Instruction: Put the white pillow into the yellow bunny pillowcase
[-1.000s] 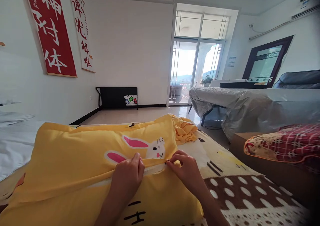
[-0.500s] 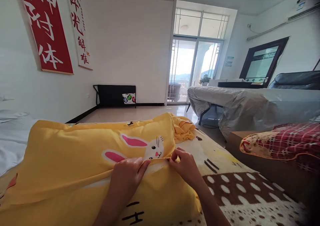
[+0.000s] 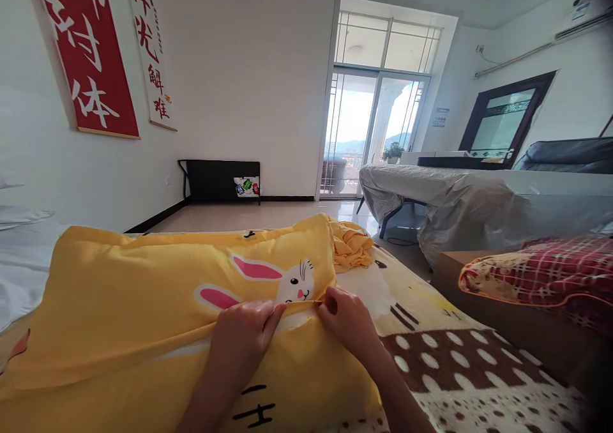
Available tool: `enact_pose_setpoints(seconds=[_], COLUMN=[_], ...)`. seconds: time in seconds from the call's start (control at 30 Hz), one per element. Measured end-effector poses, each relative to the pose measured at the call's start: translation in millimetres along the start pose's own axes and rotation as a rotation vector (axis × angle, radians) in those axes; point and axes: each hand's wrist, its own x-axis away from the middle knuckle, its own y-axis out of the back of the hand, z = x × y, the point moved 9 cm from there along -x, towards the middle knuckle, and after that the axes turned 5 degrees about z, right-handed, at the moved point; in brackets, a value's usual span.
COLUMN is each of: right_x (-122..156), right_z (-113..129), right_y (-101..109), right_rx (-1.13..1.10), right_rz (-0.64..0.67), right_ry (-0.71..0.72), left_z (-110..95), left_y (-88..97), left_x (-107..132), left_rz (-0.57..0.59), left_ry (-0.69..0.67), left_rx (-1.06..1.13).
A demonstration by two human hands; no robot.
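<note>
A yellow pillowcase (image 3: 129,292) with a pink-eared rabbit print covers a pillow lying on the bed in front of me. My left hand (image 3: 244,334) pinches the fabric along the case's open seam near the middle. My right hand (image 3: 347,321) is closed in a pinch at the right end of that seam, on something small I cannot make out, perhaps a zip pull. A white strip of the pillow inside shows between the two hands. Bunched yellow cloth (image 3: 352,244) lies just beyond the pillow's far corner.
A brown and cream dotted blanket (image 3: 469,363) covers the bed at right. A red plaid pillow (image 3: 541,276) rests on a wooden stand. A plastic-covered table (image 3: 479,197) stands beyond, with glass balcony doors (image 3: 371,133) behind. Red banners (image 3: 89,50) hang on the left wall.
The camera has shifted slightly. My right hand's fingers have closed tighter on the seam's end and my left hand's fingers have crept a little to the right along the seam.
</note>
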Motion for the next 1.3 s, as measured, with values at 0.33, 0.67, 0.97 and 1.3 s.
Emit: enact_pose_setpoints(seconds=[0.33,0.67,0.97,1.3], right_x=[1.6,4.7,6.0,7.7], right_z=[2.3,7.2,4.9,2.2], right_y=[-12.0,-7.7,-2.6,7.9], right_rx=[0.036,0.140,0.229,0.267], right_rz=[0.128,0.094,0.023,-0.051], right_ry=[0.060,0.014,-0.068,-0.150], left_z=[1.2,-0.2,-2.1,-5.0], left_y=[-0.5,0.8,0.3,-3.4], left_x=[0.4,1.3,0.1,-0.3], left_rz=[0.005,0.004,0.012,0.024], left_ry=[0.017,-0.006,-0.007,-0.030], left_rx=[-0.022,-0.009,-0.036,-0.047])
